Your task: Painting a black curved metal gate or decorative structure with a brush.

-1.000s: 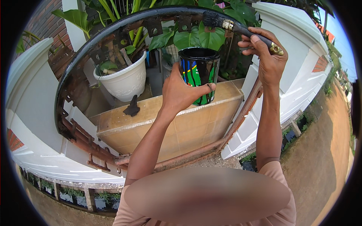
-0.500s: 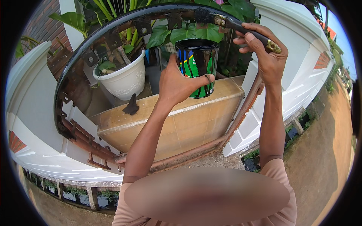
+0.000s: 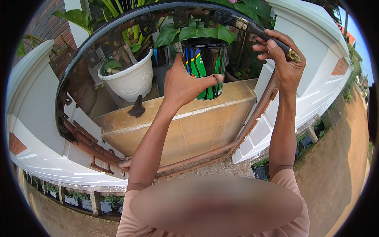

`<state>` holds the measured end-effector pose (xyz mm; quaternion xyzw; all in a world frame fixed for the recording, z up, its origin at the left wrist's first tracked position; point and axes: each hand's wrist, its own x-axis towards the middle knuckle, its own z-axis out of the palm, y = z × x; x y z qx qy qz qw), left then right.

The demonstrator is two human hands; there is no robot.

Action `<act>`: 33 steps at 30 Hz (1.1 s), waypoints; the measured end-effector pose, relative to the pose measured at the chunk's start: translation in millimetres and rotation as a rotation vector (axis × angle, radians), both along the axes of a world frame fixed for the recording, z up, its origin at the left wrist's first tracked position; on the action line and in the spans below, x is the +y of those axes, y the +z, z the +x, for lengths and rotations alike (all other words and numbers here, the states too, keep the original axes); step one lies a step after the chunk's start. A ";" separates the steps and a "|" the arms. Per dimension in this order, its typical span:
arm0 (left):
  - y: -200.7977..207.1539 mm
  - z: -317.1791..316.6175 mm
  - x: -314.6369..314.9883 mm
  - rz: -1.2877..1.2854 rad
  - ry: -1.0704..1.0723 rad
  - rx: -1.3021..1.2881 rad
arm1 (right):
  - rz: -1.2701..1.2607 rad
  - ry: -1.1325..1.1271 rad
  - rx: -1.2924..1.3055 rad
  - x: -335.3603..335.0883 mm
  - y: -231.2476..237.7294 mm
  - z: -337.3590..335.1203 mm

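- Left hand (image 3: 182,83) curled round a green can (image 3: 205,65) streaked with black drips.
- Right hand (image 3: 287,65) wrapped on a dark, paint-smeared brush (image 3: 270,35), glossy rail (image 3: 158,8) beyond the fingers.

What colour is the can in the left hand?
The can is mainly green, some blue and yellow, streaked black; head view.

Dusty-pink shirt (image 3: 132,219) (partly blurred), short sleeves (image 3: 286,179)

left grip (image 3: 181,83) partly behind paint can (image 3: 209,66), brush bristles (image 3: 215,19) indistinct, plants (image 3: 193,33) cropped at top, shirt (image 3: 291,182) partly blurred
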<state>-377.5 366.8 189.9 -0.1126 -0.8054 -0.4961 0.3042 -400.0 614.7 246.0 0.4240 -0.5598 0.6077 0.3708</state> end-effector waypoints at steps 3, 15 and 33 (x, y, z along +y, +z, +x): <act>6.1 -3.6 1.6 0.005 -0.037 -0.019 | 0.047 0.016 -0.035 -3.2 3.7 -1.4; 6.7 -4.7 2.5 0.026 -0.063 0.058 | 0.052 0.015 0.033 24.2 3.1 -12.0; 3.7 -3.0 2.3 0.061 -0.015 0.038 | 0.150 -0.004 0.101 7.1 8.5 -4.2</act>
